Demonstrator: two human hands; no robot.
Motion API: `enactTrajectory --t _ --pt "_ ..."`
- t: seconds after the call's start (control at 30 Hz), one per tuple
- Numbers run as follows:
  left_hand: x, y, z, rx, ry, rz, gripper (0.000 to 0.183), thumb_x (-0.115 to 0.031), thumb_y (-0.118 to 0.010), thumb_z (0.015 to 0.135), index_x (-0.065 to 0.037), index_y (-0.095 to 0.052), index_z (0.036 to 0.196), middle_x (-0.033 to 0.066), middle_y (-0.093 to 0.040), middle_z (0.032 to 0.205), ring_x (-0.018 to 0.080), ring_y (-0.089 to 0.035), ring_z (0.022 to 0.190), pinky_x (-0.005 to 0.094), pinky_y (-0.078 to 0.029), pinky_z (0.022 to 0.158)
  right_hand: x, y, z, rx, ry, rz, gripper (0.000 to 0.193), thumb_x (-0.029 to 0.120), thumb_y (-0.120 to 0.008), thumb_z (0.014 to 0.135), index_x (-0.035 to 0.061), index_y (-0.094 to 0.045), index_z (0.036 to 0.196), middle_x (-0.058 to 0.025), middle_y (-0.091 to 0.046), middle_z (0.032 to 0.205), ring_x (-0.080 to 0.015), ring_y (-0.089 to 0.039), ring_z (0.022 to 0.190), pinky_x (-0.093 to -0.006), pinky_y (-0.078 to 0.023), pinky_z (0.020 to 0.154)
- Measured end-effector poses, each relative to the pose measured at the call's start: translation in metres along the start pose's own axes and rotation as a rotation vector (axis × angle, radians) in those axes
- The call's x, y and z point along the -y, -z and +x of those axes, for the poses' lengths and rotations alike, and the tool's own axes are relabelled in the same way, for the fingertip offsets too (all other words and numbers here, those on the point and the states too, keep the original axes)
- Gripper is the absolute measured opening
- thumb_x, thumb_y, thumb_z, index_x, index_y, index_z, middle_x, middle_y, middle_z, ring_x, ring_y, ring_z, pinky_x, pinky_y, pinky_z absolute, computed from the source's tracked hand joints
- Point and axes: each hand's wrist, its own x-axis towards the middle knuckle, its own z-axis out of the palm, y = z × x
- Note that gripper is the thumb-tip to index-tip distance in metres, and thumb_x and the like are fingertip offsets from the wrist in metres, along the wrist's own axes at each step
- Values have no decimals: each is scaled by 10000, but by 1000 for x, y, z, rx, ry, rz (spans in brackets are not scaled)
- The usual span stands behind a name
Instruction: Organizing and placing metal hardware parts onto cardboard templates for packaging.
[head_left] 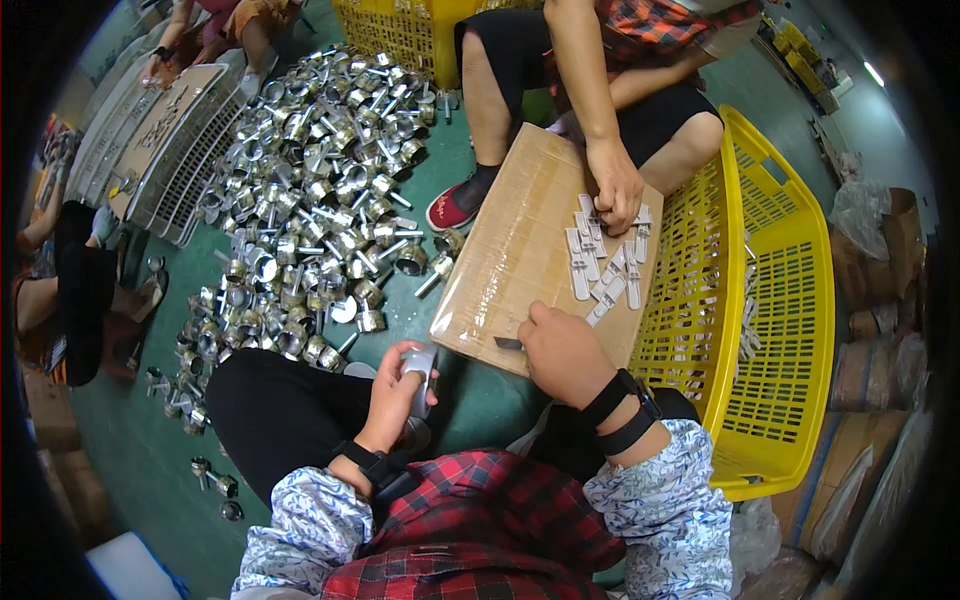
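Observation:
My left hand (388, 400) is closed round a smooth light-grey piece (423, 366), with the thumb pressed on it; its exact kind is unclear. Gripped in my right hand (568, 358) is a small knife, whose short dark blade (508, 344) points left over the near edge of a taped cardboard box (500, 240). The blade and the grey piece are apart. On the box's right half lie several flat white plastic parts (608, 287), just beyond my right hand. Across from me, a co-worker's hand (617, 190) reaches down to those parts.
A large pile of shiny metal cups with stems (330, 190) spreads over the green floor to the left. Yellow plastic crates (785, 330) stand close at the right, with white parts inside. Another yellow crate (400, 35) is behind the pile. Other people sit at the far left.

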Motion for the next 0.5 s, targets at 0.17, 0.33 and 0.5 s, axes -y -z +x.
enactTrajectory --t 0.17,0.33,0.5 --pt "-5 -2 -1 19 18 -19 341 -20 -446 844 -91 -434 1178 97 -587 861 129 -550 537 239 -461 513 0 0 1 5 -3 3 70 81 -543 742 48 -605 740 -107 -540 805 -260 -592 755 -366 -488 652" --pt "-2 -6 -6 55 1 28 354 -2 -435 837 -82 -431 1181 102 -582 859 126 -541 539 235 -459 518 -1 -2 3 2 -6 5 70 79 -544 741 45 -605 738 -108 -541 798 -263 -593 753 -369 -489 651" --pt "0 -7 -4 37 10 51 311 -26 -461 874 -79 -434 1179 95 -578 841 115 -528 532 228 -450 501 -1 -2 4 -14 1 16 64 72 -544 736 44 -601 733 -111 -539 789 -266 -593 748 -376 -488 642"
